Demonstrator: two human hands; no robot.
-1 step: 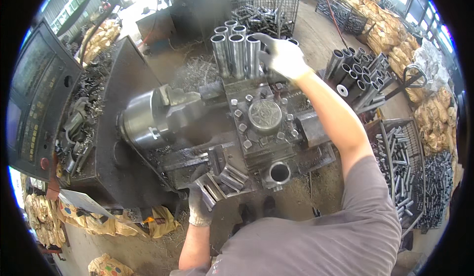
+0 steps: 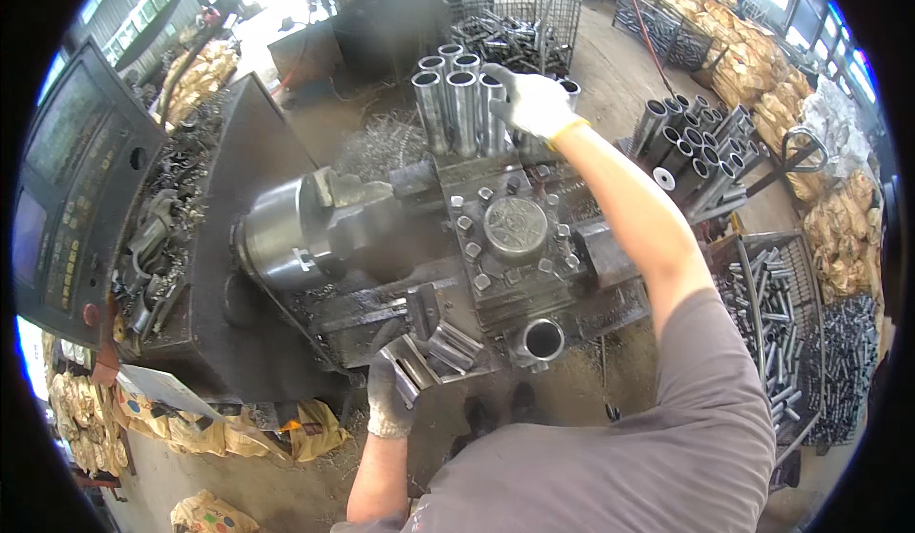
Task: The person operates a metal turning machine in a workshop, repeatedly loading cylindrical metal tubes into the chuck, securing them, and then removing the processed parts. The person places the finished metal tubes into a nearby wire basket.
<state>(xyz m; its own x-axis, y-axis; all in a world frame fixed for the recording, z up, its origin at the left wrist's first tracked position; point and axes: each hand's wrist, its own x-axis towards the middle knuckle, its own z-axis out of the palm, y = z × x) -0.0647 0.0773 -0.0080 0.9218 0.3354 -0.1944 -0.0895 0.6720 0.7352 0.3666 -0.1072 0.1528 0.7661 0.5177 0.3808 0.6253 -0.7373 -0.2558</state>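
1. The right hand point(image 2: 537, 104), in a pale glove, is at the upright steel tubes point(image 2: 461, 115) beyond the tool post point(image 2: 516, 228). Its fingers bend at one tube's upper end; whether they pinch it, I cannot tell.
2. The left hand point(image 2: 389, 398), also gloved, lies against a grooved metal block point(image 2: 410, 366), nearer the person than the tool post and to its left. Its fingers are partly hidden, so its hold is unclear.
3. A short open cylinder point(image 2: 543, 339) stands on the tool post's near side.
4. The round chuck point(image 2: 281, 235) sits left of the tool post.
5. Farther out, right of the tool post, are darker tubes point(image 2: 679, 156) and a basket point(image 2: 808, 280) of slim rods point(image 2: 774, 309).
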